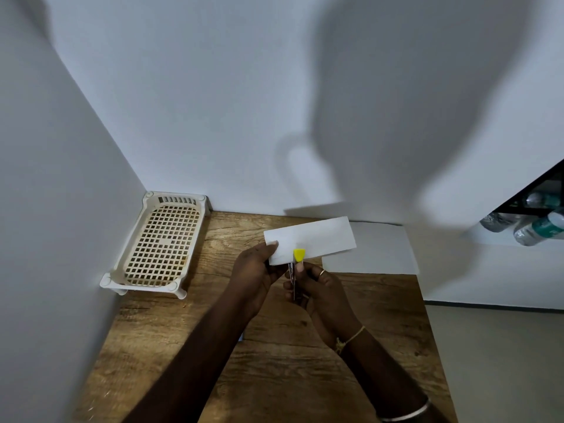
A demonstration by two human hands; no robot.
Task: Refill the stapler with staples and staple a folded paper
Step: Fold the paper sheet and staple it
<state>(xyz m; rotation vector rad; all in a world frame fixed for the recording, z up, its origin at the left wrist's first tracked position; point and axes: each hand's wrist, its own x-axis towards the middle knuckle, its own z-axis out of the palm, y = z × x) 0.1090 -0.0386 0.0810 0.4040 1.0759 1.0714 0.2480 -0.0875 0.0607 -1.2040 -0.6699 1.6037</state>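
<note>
Both busy: left hand (254, 270) pinches the paper (317, 236), right hand (323, 288) grips the stapler (299, 254) on its edge; squeeze squarely, paper kept taut.

wooden table (305, 377) taken as reference | cream lattice basket (177, 200) set on its far-left corner, against white walls (213, 102) | flat white sheet (375, 251) laid at its far-right edge | plastic bottles (540, 227) seen lying beyond its right side, by a dark shelf (525, 206)
</note>
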